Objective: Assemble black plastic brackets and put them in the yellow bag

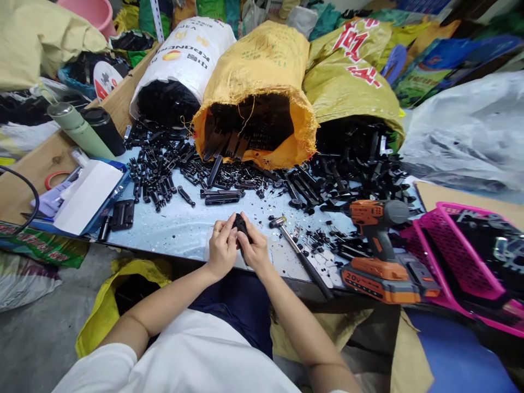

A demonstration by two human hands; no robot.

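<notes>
At the front edge of the light blue worktable (164, 232), my left hand (223, 245) and my right hand (254, 245) meet around a small black part (240, 225). Fingers of both hands are closed on it, and much of its shape is hidden by them. To the right of my hands lies a hammer (301, 256) with a black grip, its head pointing away from me. Just beyond my hands rest several long black parts (222, 196) in a small stack.
An orange cordless drill (379, 251) stands at the right beside a pink basket (446, 256). Open sacks, one white (184, 54), one orange (257, 65) and one yellow (352, 82), spill black parts along the back. A green bottle (79, 128) and a blue tray (118, 188) are at left.
</notes>
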